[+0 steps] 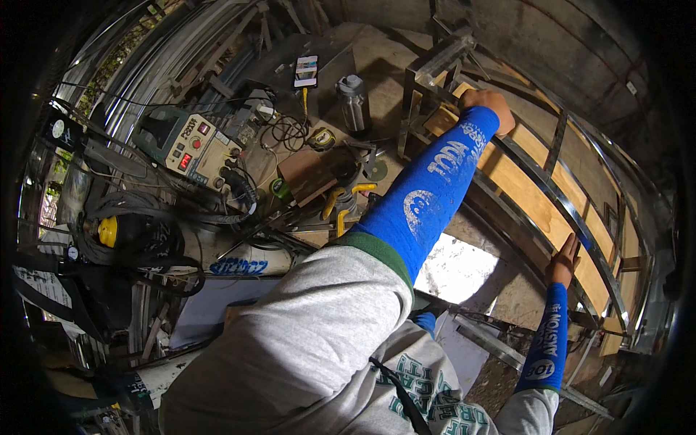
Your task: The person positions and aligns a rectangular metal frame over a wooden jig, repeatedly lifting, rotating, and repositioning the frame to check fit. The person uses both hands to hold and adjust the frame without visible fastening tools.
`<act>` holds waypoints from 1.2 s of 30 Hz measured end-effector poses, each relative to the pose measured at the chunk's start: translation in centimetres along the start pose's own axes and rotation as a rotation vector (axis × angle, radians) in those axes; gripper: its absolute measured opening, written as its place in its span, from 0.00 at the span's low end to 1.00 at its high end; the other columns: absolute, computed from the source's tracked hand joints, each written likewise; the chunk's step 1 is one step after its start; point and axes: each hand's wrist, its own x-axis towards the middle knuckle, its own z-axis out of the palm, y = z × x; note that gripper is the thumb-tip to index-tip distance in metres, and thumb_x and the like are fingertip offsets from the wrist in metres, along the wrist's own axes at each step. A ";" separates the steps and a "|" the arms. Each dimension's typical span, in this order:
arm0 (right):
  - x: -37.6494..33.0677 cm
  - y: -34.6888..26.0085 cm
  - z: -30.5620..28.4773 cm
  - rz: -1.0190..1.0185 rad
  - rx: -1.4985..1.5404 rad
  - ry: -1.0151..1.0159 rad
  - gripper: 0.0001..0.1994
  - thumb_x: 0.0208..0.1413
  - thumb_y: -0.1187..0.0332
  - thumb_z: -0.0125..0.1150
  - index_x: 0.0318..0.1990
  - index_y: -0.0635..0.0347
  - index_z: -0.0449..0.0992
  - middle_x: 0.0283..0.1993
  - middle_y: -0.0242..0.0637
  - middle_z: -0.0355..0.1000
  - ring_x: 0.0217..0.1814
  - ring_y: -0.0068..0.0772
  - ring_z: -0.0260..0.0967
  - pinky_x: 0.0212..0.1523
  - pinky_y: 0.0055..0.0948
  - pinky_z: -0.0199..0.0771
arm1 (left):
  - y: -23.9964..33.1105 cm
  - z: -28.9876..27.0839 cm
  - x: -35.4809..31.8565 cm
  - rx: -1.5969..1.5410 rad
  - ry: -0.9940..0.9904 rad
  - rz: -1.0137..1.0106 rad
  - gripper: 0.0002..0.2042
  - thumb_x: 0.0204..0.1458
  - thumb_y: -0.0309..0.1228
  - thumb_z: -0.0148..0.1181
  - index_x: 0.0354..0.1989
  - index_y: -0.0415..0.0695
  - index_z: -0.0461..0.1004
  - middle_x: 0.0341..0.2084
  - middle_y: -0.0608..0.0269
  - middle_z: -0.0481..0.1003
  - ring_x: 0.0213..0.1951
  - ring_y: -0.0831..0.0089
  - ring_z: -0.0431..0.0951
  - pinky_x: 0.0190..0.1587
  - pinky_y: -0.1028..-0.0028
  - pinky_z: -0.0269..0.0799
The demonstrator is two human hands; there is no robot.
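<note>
A long metal frame (562, 204) with several bars extends down the right side. Pale wooden boards (520, 190) lie along it between the bars. Up at the frame's far end, my left hand (489, 109) is curled over a board and bar; its fingertips are hidden, so what they grip cannot be made out. My right hand (562, 262) rests lower down, its fingers stretched out flat along the board's near edge beside a bar. Both forearms wear blue sleeves.
To the left stands a welding machine (190, 147) with tangled cables (138, 217). Near it are a phone (306, 72), a dark bottle (354, 105), a tape measure (322, 139) and a yellow-handled tool (335, 200). A white sheet (458, 270) lies beneath my left arm.
</note>
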 end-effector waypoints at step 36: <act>-0.3 -1.2 -1.3 0.024 -0.056 -0.001 0.40 0.62 0.69 0.59 0.79 0.58 0.46 0.82 0.43 0.48 0.83 0.42 0.48 0.78 0.54 0.49 | 0.1 0.1 1.5 0.137 -0.169 0.002 0.24 0.48 0.39 0.59 0.54 0.46 0.83 0.61 0.50 0.76 0.63 0.53 0.76 0.65 0.53 0.66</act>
